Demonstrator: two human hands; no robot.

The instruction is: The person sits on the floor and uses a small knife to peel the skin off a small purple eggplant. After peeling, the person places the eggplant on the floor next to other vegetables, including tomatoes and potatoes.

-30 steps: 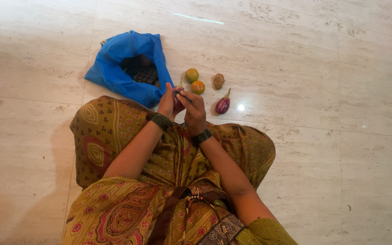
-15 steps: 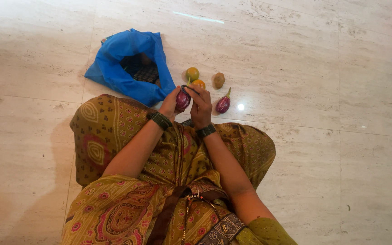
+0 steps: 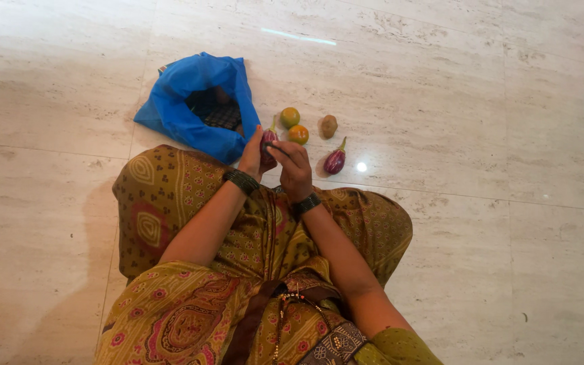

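Note:
I sit cross-legged on a marble floor in a yellow patterned dress. Both hands are raised together over my knees around a small purple eggplant [image 3: 268, 140]. My left hand [image 3: 251, 157] cups it from the left and my right hand [image 3: 293, 167] closes over it from the right. Dark bangles ring both wrists. Just beyond my hands on the floor lie a green-orange tomato [image 3: 290, 117], an orange tomato [image 3: 298, 134], a brown potato [image 3: 329, 126] and a second purple eggplant [image 3: 335, 162].
An open blue cloth bag [image 3: 194, 108] with dark contents lies on the floor at the front left, touching my knee. Pale marble tiles spread on all sides, with a bright light reflection [image 3: 361, 166] beside the eggplant.
My hands were pressed together low over my knees; they have risen slightly, and a small purple eggplant now shows between them. The vegetables on the floor have not moved.

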